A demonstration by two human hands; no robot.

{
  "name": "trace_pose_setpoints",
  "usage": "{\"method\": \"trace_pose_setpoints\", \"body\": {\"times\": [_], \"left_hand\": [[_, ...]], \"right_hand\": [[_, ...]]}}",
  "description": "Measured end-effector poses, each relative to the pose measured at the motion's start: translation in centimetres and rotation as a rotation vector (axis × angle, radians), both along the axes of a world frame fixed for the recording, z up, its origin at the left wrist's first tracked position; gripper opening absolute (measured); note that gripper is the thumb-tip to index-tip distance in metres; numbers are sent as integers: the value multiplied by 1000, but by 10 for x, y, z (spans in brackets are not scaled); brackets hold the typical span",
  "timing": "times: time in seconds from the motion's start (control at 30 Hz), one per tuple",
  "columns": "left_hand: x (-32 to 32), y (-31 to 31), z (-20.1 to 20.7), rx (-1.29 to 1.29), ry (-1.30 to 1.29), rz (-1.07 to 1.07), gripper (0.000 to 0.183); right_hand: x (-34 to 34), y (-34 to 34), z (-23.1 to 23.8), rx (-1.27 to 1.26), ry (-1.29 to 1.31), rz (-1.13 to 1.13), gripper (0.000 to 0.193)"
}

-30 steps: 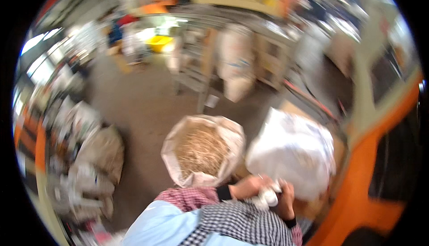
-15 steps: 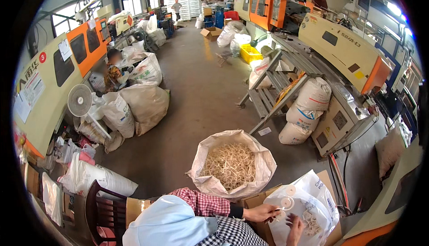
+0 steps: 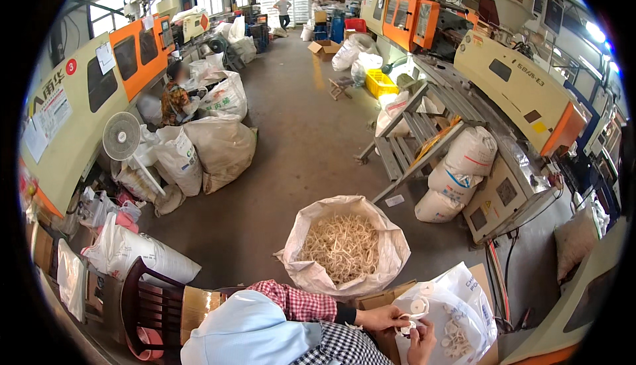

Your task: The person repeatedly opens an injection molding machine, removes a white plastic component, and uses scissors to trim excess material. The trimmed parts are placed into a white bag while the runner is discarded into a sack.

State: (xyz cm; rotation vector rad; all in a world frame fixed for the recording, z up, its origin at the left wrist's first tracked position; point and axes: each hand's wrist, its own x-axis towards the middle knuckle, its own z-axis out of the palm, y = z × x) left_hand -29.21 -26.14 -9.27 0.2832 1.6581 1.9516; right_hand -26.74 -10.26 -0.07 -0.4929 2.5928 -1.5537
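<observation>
— Looking down from the head view, what fills most of the floor?

— Orange and cream moulding machines (image 3: 510, 80) line the right side; grey concrete floor (image 3: 298, 133) runs between them and more machines on the left; stuffed sacks (image 3: 222, 146) and a white pedestal fan (image 3: 122, 136) stand at the left; two people are further back.

— And nearer the person?

— An open white sack (image 3: 344, 249) full of pale plastic strips stands just ahead of them; a smaller clear bag (image 3: 457, 312) of white parts lies open to its right, on cardboard; a dark wooden chair (image 3: 149, 305) sits at lower left.

— What are the hands doing?

— The left hand (image 3: 381, 316) pinches a small white ring-shaped part (image 3: 416, 309) between thumb and fingers, right at the mouth of the clear bag; the right hand (image 3: 421, 342) is closed on small white pieces just below it; both hands nearly touch.
</observation>
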Motion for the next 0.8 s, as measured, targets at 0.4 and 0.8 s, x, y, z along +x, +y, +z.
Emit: {"method": "trace_pose_setpoints", "body": {"times": [0.4, 0.8], "left_hand": [[-3, -3, -12, -12, 281, 160, 31], [9, 12, -12, 53, 101, 315, 27]], "right_hand": [[5, 4, -2, 103, 103, 8, 7], [20, 9, -48, 227, 59, -21, 35]]}}
